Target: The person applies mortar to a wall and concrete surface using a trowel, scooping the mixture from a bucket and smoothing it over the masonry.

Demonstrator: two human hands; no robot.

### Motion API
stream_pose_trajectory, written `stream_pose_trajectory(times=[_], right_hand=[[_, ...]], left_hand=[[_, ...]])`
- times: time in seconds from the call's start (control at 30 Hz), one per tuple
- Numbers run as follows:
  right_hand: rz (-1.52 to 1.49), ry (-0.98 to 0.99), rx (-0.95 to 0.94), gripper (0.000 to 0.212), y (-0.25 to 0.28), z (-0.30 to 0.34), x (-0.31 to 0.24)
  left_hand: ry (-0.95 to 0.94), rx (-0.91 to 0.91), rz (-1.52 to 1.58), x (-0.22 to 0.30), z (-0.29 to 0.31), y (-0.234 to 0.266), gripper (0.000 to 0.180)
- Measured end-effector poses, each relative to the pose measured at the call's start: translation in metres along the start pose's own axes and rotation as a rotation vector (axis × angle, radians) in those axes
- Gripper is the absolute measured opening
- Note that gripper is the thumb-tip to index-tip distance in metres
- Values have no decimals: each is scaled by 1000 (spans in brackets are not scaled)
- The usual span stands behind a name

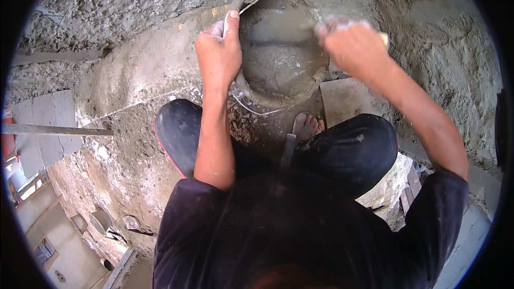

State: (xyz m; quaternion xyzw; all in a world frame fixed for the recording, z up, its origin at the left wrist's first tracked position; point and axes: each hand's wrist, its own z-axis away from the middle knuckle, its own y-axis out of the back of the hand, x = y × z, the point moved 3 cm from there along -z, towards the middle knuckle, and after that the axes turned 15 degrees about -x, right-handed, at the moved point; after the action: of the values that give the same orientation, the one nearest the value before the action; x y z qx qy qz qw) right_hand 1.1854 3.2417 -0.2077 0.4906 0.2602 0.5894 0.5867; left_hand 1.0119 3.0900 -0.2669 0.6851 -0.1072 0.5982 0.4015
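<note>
A round, mortar-caked basin (256, 95) stands in front of me with wet grey mortar (278, 67) in it. My left hand (218, 53) is closed at the basin's left rim, thumb uppermost, around a thin pale edge or wire that runs over the opening. Above the right side of the basin, my right hand (353, 45) is blurred by motion. It is closed round a trowel; the pale handle end (384, 39) sticks out past the fist. The trowel's blade (284, 35) is a smear over the mortar, so its exact shape cannot be made out.
Rough mortar-covered wall (118, 5) rises beyond the basin. A thin white wire (254, 109) curves below its near rim. A flat slab (350, 99) lies to the right, close to my knee. At the left, a metal bar (59, 129) juts in. A sandalled foot (307, 124) is near the basin.
</note>
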Motion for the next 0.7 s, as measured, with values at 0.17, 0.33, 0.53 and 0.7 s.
stream_pose_trajectory(times=[0.17, 0.33, 0.53, 0.7], right_hand=[[-75, 150, -87, 12, -32, -28, -18], [-418, 152, -286, 26, -34, -7, -27], [-636, 75, -243, 35, -52, 22, 5], [-482, -18, -76, 36, -77, 37, 17]], left_hand=[[-33, -4, 11, 9, -6, -2, 48], [-29, -26, -25, 13, -2, -12, 47], [-55, 2, -30, 14, -11, -13, 48], [49, 24, 99, -7, -22, 10, 52]])
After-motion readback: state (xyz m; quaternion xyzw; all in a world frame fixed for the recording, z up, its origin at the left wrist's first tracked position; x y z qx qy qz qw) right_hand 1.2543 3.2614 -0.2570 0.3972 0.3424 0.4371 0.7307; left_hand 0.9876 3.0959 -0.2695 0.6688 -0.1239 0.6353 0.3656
